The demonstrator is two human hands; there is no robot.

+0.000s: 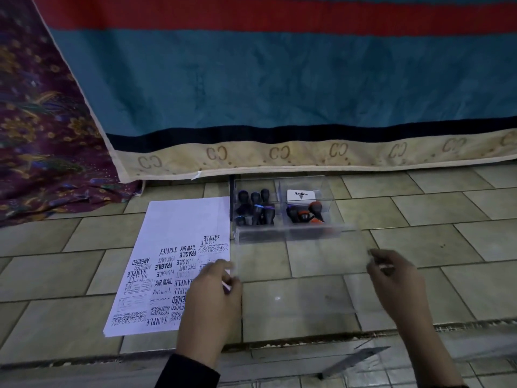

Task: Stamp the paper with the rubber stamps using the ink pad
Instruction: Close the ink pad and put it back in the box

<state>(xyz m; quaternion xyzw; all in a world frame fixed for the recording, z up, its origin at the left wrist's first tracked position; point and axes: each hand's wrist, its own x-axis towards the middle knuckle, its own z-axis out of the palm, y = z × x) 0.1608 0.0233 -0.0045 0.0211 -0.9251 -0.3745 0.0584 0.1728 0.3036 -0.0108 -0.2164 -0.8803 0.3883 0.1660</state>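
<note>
A white paper [179,231] covered in black stamp prints lies on the tiled floor at the left. To its right stands a clear plastic box [282,233] with two compartments. The left one holds several black rubber stamps [256,210]. The right one holds a white Artline ink pad [301,196] and a few orange-trimmed stamps [306,214]. In front of the box, a clear lid [302,259] hangs between my hands. My left hand [215,292] pinches its left edge and my right hand [391,271] pinches its right edge.
A blue, red and cream blanket [279,88] hangs down behind the box. Purple floral cloth [42,130] lies at the far left. A dark strip [355,361] lies on the floor near the bottom edge. Bare tiles [447,219] stretch to the right.
</note>
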